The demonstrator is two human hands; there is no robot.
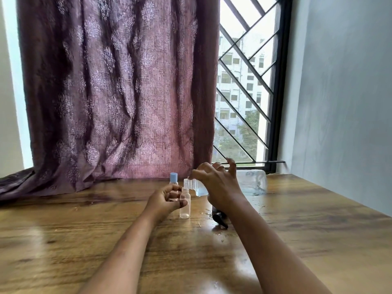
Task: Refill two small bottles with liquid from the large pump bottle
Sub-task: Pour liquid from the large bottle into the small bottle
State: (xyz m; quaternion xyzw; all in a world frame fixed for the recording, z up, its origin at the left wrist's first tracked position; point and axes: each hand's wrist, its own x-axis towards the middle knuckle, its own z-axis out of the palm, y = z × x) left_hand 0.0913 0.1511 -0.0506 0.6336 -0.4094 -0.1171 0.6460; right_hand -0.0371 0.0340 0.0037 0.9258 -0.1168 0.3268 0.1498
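The large clear bottle (252, 182) is tipped on its side above the bench (106, 240), its ribbed neck (189, 183) right over the open mouth of a small clear bottle (185, 205). A little blue liquid pools near the neck. The right hand (218, 183) grips the big bottle from the top, fingers spread. The left hand (167, 201) curls around the small bottle, holding it upright on the wood. Behind stands a second small bottle with a blue cap (173, 178). The black pump head (219, 218) lies on the bench beneath the right wrist.
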